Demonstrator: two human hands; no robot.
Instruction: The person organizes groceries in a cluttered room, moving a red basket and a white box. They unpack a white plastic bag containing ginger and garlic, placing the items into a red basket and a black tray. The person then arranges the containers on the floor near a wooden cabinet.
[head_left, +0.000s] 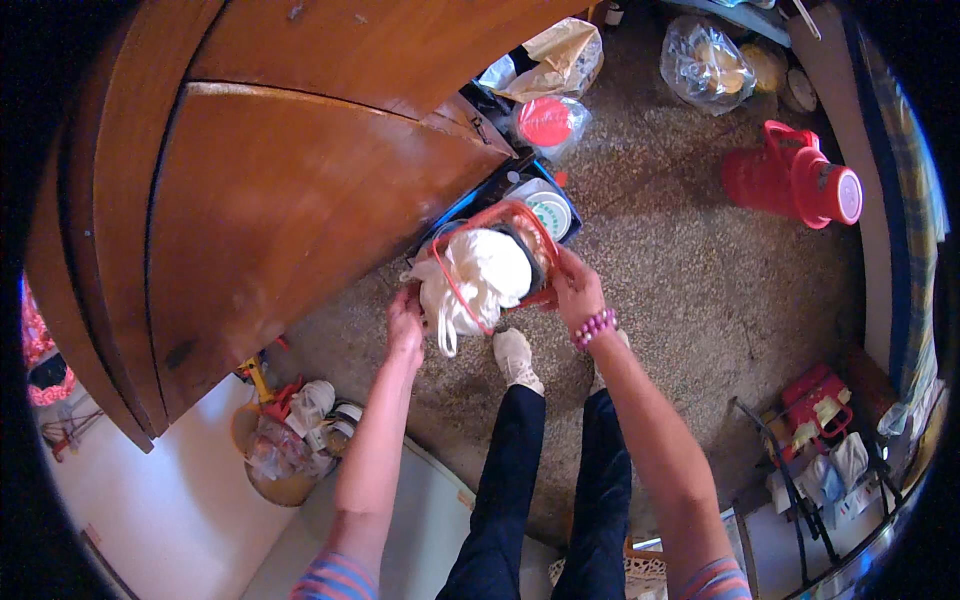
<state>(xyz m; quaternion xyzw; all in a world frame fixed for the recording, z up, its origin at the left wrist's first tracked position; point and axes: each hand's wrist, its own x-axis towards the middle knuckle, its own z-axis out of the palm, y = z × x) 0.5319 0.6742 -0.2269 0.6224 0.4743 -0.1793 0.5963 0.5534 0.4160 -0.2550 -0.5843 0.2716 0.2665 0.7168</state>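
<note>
Between my two hands is a red plastic basket with a thin handle. A white plastic bag fills much of it, its loops hanging over the near side. My left hand is at the basket's left side, against the bag. At the right, my right hand grips the basket's rim, a beaded bracelet on its wrist. Just beyond the basket, a dark crate stands on the floor beside the wooden cabinet. A round white lid with green marks lies in the crate.
A red thermos jug stands on the speckled floor at right. Plastic bags and a red-lidded container lie farther off. A bin with bags is at lower left. A black-framed rack holding items stands at lower right.
</note>
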